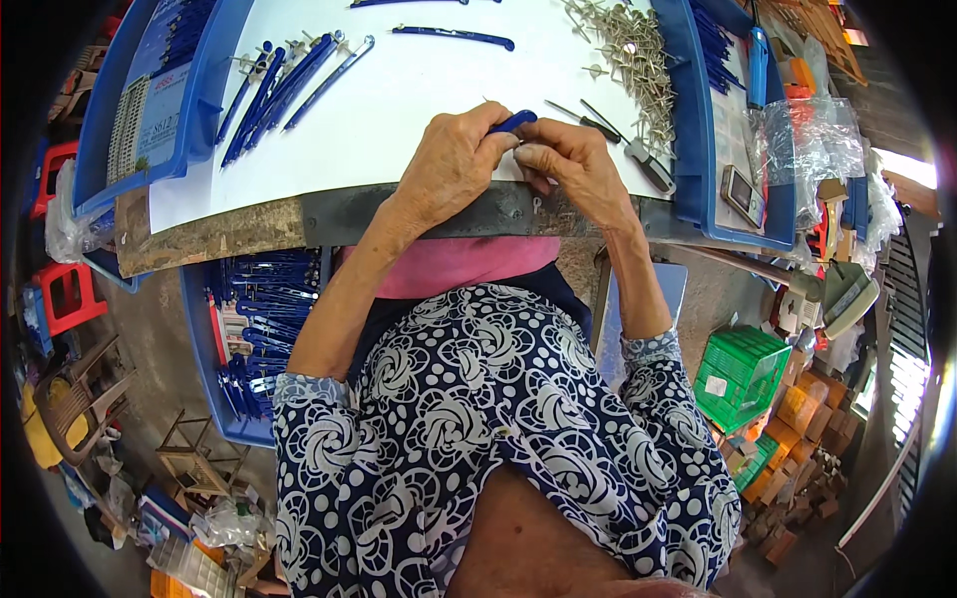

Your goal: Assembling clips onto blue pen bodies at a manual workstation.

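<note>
At the near edge of the white-topped table, my left hand is closed around a slim blue piece with a rounded end. Most of its length is hidden by the fingers. My right hand meets it from the other side, thumb and fingertips pinched together; what they hold is too small to make out. Beyond the hands lies a similar slim blue piece. To the left is a loose bunch of such blue pieces with metal parts. Small metal parts with round heads are heaped at the right.
Two screwdrivers, one with a grey-black handle, lie right of my hands. Blue trays flank the tabletop; the right one holds a mobile phone. Below the table, another blue tray holds many blue pieces. A green crate stands at right.
</note>
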Available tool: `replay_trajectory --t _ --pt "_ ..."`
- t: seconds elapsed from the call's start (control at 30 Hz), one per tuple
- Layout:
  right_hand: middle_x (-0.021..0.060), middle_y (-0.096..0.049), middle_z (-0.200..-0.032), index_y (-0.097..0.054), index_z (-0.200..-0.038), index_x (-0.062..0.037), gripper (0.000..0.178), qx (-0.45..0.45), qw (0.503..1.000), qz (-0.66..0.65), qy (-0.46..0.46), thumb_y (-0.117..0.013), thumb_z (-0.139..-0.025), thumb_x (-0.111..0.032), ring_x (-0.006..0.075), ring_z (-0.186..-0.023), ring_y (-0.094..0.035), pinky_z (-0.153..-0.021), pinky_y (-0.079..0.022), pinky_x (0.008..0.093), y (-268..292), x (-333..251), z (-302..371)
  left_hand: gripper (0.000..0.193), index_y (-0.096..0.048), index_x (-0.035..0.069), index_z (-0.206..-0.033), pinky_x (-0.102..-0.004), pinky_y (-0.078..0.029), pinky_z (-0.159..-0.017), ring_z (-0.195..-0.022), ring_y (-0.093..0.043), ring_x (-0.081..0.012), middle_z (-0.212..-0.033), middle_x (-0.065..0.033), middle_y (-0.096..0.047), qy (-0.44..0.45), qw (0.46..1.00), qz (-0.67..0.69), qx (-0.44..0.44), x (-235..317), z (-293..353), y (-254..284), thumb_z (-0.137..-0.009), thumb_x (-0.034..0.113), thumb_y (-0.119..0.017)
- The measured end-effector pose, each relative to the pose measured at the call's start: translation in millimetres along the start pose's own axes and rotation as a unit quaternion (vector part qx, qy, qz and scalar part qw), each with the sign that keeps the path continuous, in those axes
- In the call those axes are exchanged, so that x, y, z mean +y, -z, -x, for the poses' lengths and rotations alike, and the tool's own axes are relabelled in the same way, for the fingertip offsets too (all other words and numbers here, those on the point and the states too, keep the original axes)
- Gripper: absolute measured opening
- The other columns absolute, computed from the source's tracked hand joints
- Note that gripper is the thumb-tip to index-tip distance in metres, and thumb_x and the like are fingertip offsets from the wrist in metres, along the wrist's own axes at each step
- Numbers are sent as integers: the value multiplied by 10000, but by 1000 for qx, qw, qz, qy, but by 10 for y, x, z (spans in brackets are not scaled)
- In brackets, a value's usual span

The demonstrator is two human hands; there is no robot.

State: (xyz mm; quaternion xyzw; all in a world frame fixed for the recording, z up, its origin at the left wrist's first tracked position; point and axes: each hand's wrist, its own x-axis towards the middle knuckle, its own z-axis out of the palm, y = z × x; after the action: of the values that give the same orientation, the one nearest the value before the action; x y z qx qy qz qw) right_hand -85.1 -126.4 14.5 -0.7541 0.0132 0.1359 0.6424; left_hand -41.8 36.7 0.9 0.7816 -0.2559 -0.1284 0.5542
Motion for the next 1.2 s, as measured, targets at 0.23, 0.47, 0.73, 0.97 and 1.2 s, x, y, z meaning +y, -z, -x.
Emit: replay_trajectory --t 0.23,0.47,0.73,0.97,1.2 --pt "-31 -454 -569 -570 -840 7 137 3 999 -36 -11 -645 -763 -78 29 -447 -394 -377 -298 166 8 75 -50 126 -565 -20 -879 -246 -405 -507 -534 -488 -103 -585 -50 -524 15 999 43 -10 -10 -12 -11 -825 80 -511" --pt "-7 -492 -607 -570 -879 26 177 -24 998 -53 -33 -618 -793 -122 51 -493 -429 -448 -349 190 34 -28 -27 129 -559 -22 -868 -255 -404 -508 -527 -481 -109 -574 -50 -512 -10 999 -36 -19 -1 -15 20 -826 90 -511" --pt "-3 -524 -611 -571 -866 23 155 16 1000 -6 -8 -625 -773 -89 47 -495 -449 -444 -354 179 8 -63 -58 138 -561 -28 -873 -255 -403 -506 -530 -490 -108 -589 -60 -538 7 1000 -18 -8 70 -30 87 -821 91 -516" --pt "-1 -531 -623 -568 -864 18 149 26 1000 -3 14 -625 -776 -87 46 -494 -456 -436 -359 178 -28 -48 -74 144 -564 -32 -865 -259 -405 -506 -529 -494 -110 -593 -62 -540 13 1000 -7 11 83 -20 92 -824 99 -518" --pt "23 -538 -669 -565 -923 32 189 8 1000 -28 5 -599 -805 -112 69 -530 -483 -476 -389 195 14 -6 -83 155 -564 -37 -857 -262 -410 -504 -528 -505 -116 -596 -75 -549 3 999 -45 5 74 -40 89 -818 107 -523"
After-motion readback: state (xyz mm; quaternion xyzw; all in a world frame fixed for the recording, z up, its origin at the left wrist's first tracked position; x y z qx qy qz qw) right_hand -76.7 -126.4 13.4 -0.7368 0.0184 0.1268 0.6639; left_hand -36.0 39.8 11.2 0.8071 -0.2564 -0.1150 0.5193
